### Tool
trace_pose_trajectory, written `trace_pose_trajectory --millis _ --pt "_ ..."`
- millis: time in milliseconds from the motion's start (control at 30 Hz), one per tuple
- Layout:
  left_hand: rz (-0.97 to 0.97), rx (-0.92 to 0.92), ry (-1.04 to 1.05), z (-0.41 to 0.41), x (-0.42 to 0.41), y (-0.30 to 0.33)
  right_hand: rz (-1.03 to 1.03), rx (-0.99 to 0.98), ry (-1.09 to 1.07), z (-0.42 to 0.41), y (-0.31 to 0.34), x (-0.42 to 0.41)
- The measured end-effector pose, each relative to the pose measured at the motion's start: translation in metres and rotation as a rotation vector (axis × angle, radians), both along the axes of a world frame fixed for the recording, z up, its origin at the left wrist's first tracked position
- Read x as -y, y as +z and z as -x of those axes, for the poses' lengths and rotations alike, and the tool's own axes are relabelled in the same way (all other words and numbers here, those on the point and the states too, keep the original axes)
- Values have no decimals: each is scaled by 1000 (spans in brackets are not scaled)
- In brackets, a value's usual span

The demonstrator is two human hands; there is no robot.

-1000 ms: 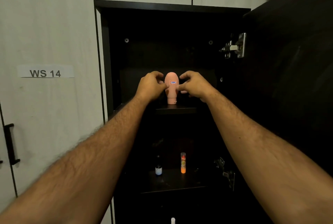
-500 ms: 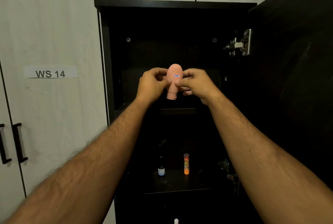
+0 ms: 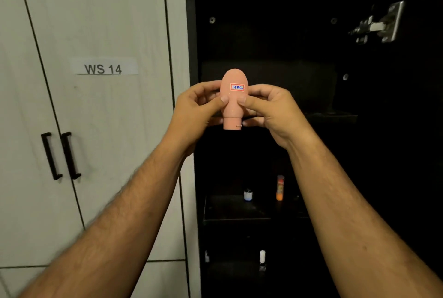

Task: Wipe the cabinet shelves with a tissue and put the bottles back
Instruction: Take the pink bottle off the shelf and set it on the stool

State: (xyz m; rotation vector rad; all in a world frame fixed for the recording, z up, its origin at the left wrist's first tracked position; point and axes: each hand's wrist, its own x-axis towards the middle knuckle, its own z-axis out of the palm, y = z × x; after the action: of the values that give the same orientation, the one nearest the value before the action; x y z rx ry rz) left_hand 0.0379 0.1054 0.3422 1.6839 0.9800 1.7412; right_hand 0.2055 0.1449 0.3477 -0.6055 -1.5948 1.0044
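Head view: pink bottle [image 3: 234,99], cap down, label "17AC", held in front of the open dark cabinet [image 3: 311,130], pinched between left hand [image 3: 196,111] and right hand [image 3: 271,111]. Lower shelf [image 3: 230,211]: small bottle [image 3: 247,194], orange tube [image 3: 280,187]; lowest items too dim to identify.

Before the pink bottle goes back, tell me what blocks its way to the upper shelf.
Nothing visible does. Both hands, left and right, hold the pink bottle before the bare-looking upper shelf; its dark depths are unclear.
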Motion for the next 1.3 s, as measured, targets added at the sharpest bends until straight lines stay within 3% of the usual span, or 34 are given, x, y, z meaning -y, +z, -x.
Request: trace_pose_trajectory --millis 433,967,1300 --pt "298 197 60 136 64 -137 280 11 48 152 -148 52" --pt "842 324 286 246 95 -346 790 311 242 270 -354 58" --pt "1028 421 409 295 111 -444 972 453 326 330 -455 62"
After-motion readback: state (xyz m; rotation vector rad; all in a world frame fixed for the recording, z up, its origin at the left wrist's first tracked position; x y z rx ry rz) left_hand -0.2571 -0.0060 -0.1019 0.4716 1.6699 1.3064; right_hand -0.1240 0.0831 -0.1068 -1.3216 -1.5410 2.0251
